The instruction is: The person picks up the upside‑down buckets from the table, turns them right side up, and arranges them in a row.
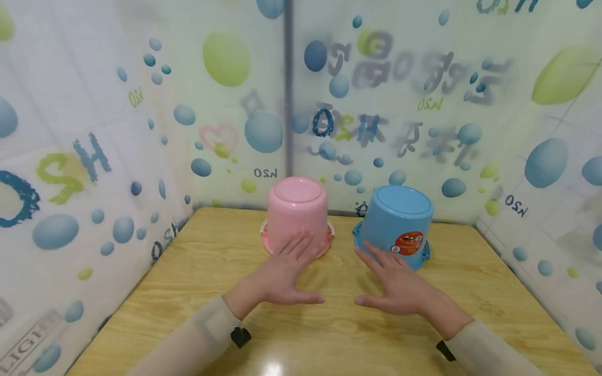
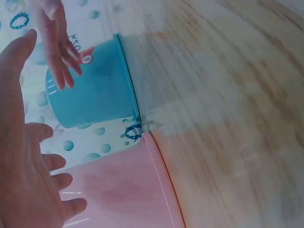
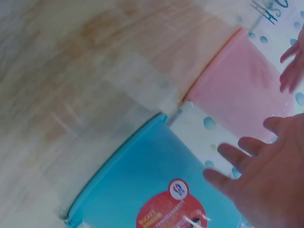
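Note:
Upside down on the table stands a pink bucket [image 1: 297, 214], its rim and white handle at the bottom. To its right a blue bucket [image 1: 398, 214] is also upturned, with a red oval label on its side. My left hand [image 1: 284, 274] is in front of the pink bucket, fingers extended and thumb pointing right; it holds nothing. My right hand [image 1: 400, 284] is before the blue bucket with fingers spread and nothing in it. Both wrist views show the hands near the bucket sides; whether any fingertip touches cannot be told.
A wooden table [image 1: 329, 334] carries both buckets near its back edge. Behind and at both sides hang pale curtains [image 1: 226, 115] printed with blue and green dots and lettering. A narrow gap separates the buckets.

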`<state>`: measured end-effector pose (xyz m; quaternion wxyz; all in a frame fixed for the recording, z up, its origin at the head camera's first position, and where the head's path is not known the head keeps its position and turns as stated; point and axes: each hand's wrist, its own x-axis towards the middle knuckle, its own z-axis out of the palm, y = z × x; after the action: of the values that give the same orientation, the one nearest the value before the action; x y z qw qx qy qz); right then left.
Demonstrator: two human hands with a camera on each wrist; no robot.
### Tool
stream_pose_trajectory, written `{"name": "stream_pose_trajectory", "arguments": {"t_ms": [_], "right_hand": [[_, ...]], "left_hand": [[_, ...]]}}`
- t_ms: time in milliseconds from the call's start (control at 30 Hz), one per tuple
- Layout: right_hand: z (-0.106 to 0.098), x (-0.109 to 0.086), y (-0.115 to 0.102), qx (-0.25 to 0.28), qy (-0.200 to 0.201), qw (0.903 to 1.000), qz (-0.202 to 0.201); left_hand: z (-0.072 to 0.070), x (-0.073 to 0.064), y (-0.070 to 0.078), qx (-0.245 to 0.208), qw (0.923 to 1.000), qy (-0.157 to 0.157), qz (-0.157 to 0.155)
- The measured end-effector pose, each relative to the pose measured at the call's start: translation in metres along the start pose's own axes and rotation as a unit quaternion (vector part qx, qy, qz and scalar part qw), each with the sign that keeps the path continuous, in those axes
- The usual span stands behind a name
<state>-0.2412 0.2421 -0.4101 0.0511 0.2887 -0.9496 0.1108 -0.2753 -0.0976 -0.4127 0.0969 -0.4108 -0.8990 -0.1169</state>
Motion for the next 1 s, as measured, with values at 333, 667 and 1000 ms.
{"name": "stream_pose_trajectory", "arguments": {"t_ms": [333,667,1000], "right_hand": [[0.003,0.018,-0.003,0.083,-0.042,0.9956,0.002],[0.005,0.041,0.0,0.166,-0.087,0.9811,0.048],[0.009,0.075,0.004,0.211,-0.103,0.9703,0.057]], "left_hand": [[-0.013,-0.008,-0.011,-0.083,0.9964,0.013,-0.015],[-0.021,-0.032,-0.039,-0.098,0.9935,0.04,-0.042],[-0.02,-0.044,-0.079,-0.145,0.9811,0.044,-0.121]]}}
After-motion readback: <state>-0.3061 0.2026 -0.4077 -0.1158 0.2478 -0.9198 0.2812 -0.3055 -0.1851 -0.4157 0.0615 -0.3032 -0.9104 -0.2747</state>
